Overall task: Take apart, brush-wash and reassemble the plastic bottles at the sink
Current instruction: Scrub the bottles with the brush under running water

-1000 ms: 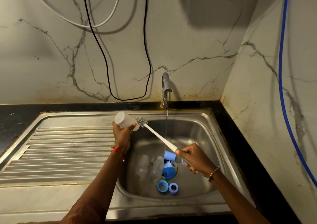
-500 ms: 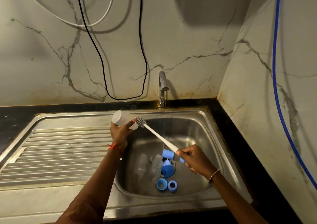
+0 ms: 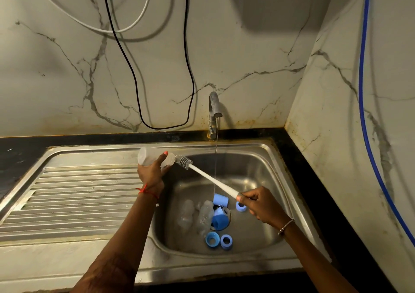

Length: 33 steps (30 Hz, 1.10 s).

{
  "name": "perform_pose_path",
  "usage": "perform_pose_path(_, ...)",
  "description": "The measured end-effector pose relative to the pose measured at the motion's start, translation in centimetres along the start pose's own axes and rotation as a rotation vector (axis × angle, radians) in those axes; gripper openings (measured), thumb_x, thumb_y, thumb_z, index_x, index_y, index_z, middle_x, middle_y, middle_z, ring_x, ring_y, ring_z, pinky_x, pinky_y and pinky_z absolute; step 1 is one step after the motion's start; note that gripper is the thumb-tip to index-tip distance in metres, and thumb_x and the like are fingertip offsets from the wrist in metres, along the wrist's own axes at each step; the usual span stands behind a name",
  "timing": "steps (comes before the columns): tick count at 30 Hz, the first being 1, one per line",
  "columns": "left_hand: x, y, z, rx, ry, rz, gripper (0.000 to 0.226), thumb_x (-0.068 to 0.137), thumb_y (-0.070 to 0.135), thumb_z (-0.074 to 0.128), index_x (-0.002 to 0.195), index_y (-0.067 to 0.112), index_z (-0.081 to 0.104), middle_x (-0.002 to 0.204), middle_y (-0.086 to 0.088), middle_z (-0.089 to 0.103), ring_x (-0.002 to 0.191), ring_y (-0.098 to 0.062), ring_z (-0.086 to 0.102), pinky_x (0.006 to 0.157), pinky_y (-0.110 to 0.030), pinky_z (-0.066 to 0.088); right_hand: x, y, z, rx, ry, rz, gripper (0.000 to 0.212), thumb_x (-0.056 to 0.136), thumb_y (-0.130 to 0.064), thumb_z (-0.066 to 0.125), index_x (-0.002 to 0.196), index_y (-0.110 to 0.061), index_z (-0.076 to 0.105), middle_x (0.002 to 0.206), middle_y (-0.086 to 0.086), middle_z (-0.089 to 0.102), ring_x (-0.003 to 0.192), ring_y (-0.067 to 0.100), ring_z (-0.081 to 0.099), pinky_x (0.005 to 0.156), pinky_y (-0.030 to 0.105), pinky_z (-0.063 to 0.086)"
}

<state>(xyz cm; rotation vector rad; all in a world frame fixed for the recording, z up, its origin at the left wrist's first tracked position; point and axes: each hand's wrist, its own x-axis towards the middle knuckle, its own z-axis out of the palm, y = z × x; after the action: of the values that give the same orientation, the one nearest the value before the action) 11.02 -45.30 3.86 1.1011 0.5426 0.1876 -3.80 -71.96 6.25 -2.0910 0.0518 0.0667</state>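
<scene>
Left hand [image 3: 152, 172]: fingers curled round a translucent bottle [image 3: 146, 156], which lies on its side over the 10 o'clock rim of the basin [image 3: 253, 164], mouth facing 3 o'clock.
Right hand [image 3: 256, 203]: fingers closed on the handle end of the bottle brush [image 3: 206, 176]; the shaft runs toward 10 o'clock and the bristle head [image 3: 184, 160] is at the bottle's mouth.
Basin floor: two loose bottles [image 3: 186, 212], blue caps [image 3: 219, 219] and blue rings [image 3: 212, 239] lie around the drain.
Tap [image 3: 213, 111]: at 12 o'clock, with a thin stream [image 3: 216, 149] running.

I see the drainboard [image 3: 78, 194] left of the basin [image 3: 253, 176], the tap [image 3: 213, 108] behind it. In the basin lie bottles [image 3: 186, 212] and caps [image 3: 212, 240]; a third bottle [image 3: 148, 156] is above its left rim.
</scene>
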Motion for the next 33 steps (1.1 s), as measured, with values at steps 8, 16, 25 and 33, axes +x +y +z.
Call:
perform_pose_path(8, -1.4, -0.2, 1.4, -0.01, 0.001, -0.021, 0.07, 0.07, 0.008, 0.081, 0.13, -0.002, 0.047, 0.122, -0.014, 0.054, 0.109, -0.027, 0.056, 0.064, -0.027, 0.058, 1.0, 0.1, 0.9, -0.098, 0.086, -0.107, 0.054, 0.088, -0.015, 0.062, 0.039, -0.024, 0.04, 0.038, -0.011, 0.031, 0.041, 0.004, 0.029, 0.046, 0.021, 0.025)
perform_pose_path(16, -1.9, -0.4, 0.6, 0.02, -0.038, 0.008, 0.063, 0.07, 0.006, 0.08, 0.125, -0.005, 0.05, 0.111, -0.013, 0.06, 0.099, -0.024, 0.061, 0.061, -0.027, 0.058, 0.6, 0.9, 0.0, -0.131, 0.072, -0.089, 0.039, 0.088, -0.02, 0.062, 0.061, 0.008, 0.059, 0.047, 0.001, 0.037, 0.047, 0.01, 0.035, 0.048, 0.025, 0.028)
perform_pose_path(25, -3.0, -0.1, 0.9, 0.021, -0.044, 0.019, 0.058, 0.074, 0.002, 0.076, 0.125, -0.003, 0.049, 0.103, -0.008, 0.058, 0.099, -0.025, 0.06, 0.066, -0.028, 0.057, 0.0, 1.1, -0.1, -0.172, 0.072, -0.123, 0.035, 0.088, -0.023, 0.06, 0.064, 0.002, 0.063, 0.048, 0.01, 0.048, 0.047, 0.008, 0.039, 0.048, 0.024, 0.029)
perform_pose_path(33, -2.9, -0.6, 1.1, 0.048, -0.156, -0.002, 0.063, 0.078, 0.007, 0.073, 0.133, 0.003, 0.043, 0.117, -0.013, 0.056, 0.106, -0.027, 0.057, 0.064, -0.028, 0.057, -0.1, 0.9, -0.1, -0.158, 0.08, -0.105, 0.037, 0.088, -0.02, 0.06, 0.061, 0.005, 0.059, 0.049, 0.002, 0.041, 0.047, 0.009, 0.035, 0.048, 0.025, 0.027)
